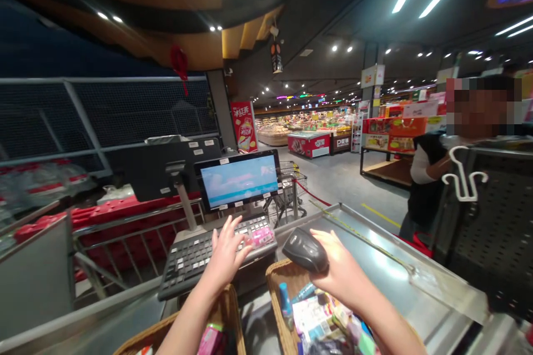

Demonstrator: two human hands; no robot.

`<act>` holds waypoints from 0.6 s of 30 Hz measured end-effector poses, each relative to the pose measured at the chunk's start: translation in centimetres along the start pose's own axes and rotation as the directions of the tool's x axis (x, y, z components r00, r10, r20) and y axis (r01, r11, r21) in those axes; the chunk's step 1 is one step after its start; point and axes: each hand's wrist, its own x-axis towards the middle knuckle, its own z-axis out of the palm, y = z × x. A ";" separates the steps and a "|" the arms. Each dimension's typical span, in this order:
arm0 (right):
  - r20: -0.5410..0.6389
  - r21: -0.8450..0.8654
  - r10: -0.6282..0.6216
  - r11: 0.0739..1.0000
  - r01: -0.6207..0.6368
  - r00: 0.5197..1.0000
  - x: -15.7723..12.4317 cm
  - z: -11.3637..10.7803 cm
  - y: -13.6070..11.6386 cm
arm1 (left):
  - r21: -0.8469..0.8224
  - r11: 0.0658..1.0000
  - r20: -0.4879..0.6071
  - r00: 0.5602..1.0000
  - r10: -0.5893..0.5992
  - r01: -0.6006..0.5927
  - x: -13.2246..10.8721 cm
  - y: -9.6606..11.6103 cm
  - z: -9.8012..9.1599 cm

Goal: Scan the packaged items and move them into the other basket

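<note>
My left hand (227,258) is over the keyboard (191,260), its thumb and index finger at the near end of a small pink packet (262,237). The other fingers stretch up and away. What the packet contains is too blurred to tell. My right hand (335,263) is wrapped round a black handheld barcode scanner (306,249), its head pointing left towards the packet. Below the scanner stands a wicker basket (275,299) of mixed small goods, among them a blue-capped bottle (285,299). A second wicker basket (239,316), partly behind my left forearm, holds a pink package (211,339).
A lit checkout monitor (239,180) stands behind the keyboard. The metal counter (375,255) runs along the right. A white hanger (465,175) hangs on a dark perforated panel (491,233); a person (428,177) stands behind it. Shopping carts (287,194) are beyond the monitor.
</note>
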 end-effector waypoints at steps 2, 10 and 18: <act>0.016 -0.007 -0.016 1.000 0.016 1.000 0.1 0.7 -0.8 | 0.035 0.999 -0.034 0.999 -0.001 0.002 -0.5 -0.7 -1.0; 0.079 -0.007 -0.057 0.998 0.057 0.995 -0.2 2.4 -4.0 | 0.081 0.996 -0.059 0.998 -0.027 0.032 -2.5 -2.4 -3.8; 0.115 -0.018 -0.099 0.995 0.102 0.988 -0.4 3.9 -5.7 | 0.037 0.993 -0.006 0.993 -0.114 0.114 -4.2 -4.1 -5.8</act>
